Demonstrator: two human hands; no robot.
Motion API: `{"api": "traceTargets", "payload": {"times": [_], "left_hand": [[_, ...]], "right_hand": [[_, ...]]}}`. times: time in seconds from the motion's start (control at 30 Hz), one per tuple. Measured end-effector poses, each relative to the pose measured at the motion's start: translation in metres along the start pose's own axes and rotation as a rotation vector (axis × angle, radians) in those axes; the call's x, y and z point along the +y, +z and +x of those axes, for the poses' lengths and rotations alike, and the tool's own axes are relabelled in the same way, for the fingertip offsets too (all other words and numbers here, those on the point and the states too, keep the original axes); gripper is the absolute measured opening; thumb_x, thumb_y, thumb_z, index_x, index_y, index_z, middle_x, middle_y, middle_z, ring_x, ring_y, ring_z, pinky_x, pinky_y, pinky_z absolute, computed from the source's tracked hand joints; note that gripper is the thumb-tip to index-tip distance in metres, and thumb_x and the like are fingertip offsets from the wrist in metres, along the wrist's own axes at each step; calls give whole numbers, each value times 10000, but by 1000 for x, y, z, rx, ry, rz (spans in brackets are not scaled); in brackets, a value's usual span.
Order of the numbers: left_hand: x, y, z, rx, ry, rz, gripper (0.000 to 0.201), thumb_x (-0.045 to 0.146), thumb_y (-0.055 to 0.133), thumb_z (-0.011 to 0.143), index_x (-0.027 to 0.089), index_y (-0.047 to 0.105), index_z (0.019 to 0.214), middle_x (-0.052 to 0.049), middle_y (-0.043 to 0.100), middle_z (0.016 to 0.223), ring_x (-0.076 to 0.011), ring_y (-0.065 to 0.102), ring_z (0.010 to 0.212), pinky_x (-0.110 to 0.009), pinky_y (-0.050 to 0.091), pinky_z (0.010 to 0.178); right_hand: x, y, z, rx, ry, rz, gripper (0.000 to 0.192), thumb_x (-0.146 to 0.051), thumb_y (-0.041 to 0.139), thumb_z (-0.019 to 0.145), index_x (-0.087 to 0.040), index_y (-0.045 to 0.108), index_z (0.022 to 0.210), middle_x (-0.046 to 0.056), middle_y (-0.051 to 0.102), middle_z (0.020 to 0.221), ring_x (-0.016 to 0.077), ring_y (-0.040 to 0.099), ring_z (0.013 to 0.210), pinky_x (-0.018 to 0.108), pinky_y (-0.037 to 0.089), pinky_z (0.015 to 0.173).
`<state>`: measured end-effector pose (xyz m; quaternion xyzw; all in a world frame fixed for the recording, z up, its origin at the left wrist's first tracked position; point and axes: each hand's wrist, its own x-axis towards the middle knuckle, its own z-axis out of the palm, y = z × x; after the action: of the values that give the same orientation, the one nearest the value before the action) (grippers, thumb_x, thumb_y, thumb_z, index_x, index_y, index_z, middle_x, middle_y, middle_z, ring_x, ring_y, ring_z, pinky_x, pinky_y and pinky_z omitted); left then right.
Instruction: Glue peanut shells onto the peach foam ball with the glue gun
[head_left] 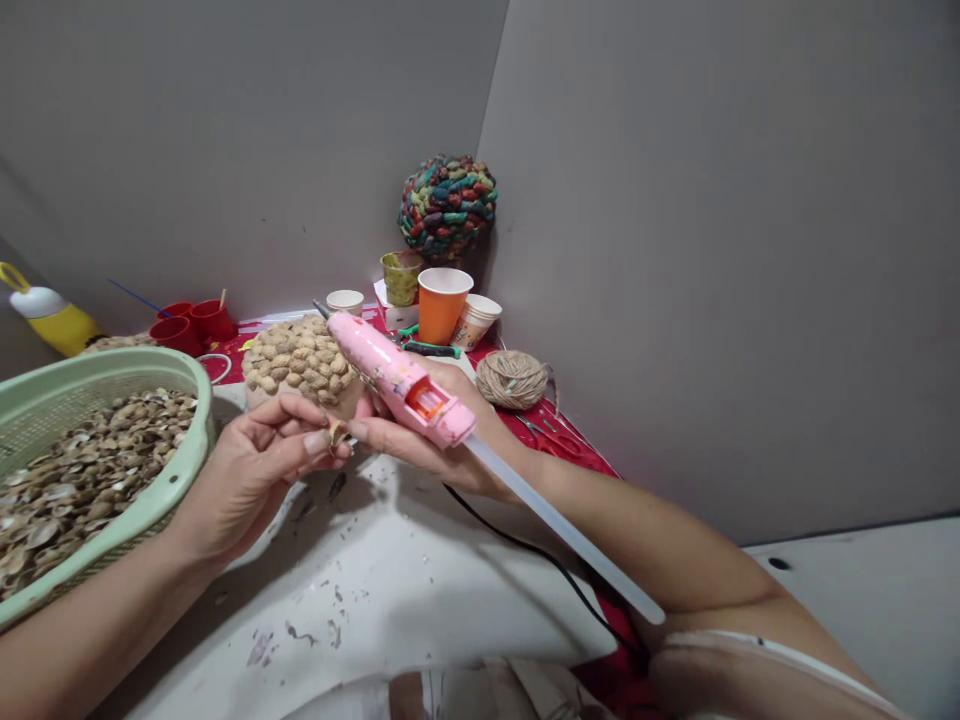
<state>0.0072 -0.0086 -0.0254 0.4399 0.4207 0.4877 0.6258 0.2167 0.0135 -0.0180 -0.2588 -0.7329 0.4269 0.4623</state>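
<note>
My left hand [281, 455] pinches a small brownish shell piece [335, 432] between thumb and fingertips. My right hand [427, 430] is wrapped round a pink hot glue gun [397, 375], its nozzle pointing up and left. A long translucent glue stick [562, 525] juts from the gun's back end. My right thumb reaches close to the shell piece; I cannot tell whether it touches. Just behind both hands sits a rounded form [300, 358] covered on top with peanut shells, its lower part bare and beige. The hands partly hide it.
At left stands a green basket [196, 430] of loose shells. Red cups [214, 320], an orange paper cup [444, 305], a twine ball [514, 380] and red-handled scissors [559, 440] lie around the back. A multicoloured ball [448, 207] rests against the wall. A black cord [517, 540] crosses the white table [375, 590].
</note>
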Motion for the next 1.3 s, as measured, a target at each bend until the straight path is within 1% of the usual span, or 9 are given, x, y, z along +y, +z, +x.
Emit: {"api": "traceTargets", "payload": {"times": [0.17,0.27,0.37,0.47,0.63,0.8,0.97,1.07,1.3], "left_hand": [[-6,-4,-3,60,177,161,251,306,942,676,230,760,832,-11,777,847,-146,712,761,-220,602,748],[-7,-3,-5,75,253,266,235,308,921,713,236,756,864,-16,777,904,-150,722,806,-219,605,782],[-6,1,-8,99,335,358,248,304,920,708,218,746,862,-20,763,868,-150,721,765,-212,609,738],[-7,3,-9,105,394,387,253,286,909,715,195,735,875,-20,755,849,-147,725,749,-213,617,730],[-11,1,-8,79,399,332,248,236,890,741,192,732,927,-14,759,894,-129,738,768,-199,623,731],[-9,3,-9,70,374,304,232,225,880,754,195,721,920,-4,753,855,-110,727,735,-179,616,705],[-10,3,-9,91,408,330,260,220,882,746,189,720,947,-16,761,874,-117,727,759,-187,619,724],[-11,3,-8,89,395,330,269,224,878,751,182,712,958,-30,773,882,-121,732,766,-197,622,743],[-8,5,-12,86,383,318,276,213,879,735,185,705,947,-27,778,867,-114,731,766,-176,616,734]], "right_hand": [[-2,3,1,-38,146,145,225,-288,832,817,-152,653,829,-3,651,749,121,580,656,246,475,615],[-1,6,1,-26,164,157,230,-280,845,802,-145,661,826,-5,649,746,116,574,658,239,470,620],[2,9,1,-21,158,179,239,-273,854,788,-141,657,822,-16,641,730,106,562,646,233,479,639],[4,11,1,-13,162,195,248,-282,852,788,-138,653,825,-17,642,734,103,562,643,231,485,649],[4,9,2,-56,187,202,225,-280,825,811,-129,658,825,2,655,745,110,584,660,226,498,643],[1,7,2,-90,166,151,215,-307,801,840,-138,667,835,15,671,772,125,610,696,234,520,664],[2,8,1,-57,127,149,241,-278,841,809,-130,651,821,-4,641,754,103,571,670,213,482,644],[4,8,2,-63,126,134,250,-295,843,812,-137,649,819,-9,627,751,103,553,666,218,475,640],[1,6,2,-96,81,118,160,-246,759,864,-148,636,836,-17,614,750,95,551,659,222,486,657]]}}
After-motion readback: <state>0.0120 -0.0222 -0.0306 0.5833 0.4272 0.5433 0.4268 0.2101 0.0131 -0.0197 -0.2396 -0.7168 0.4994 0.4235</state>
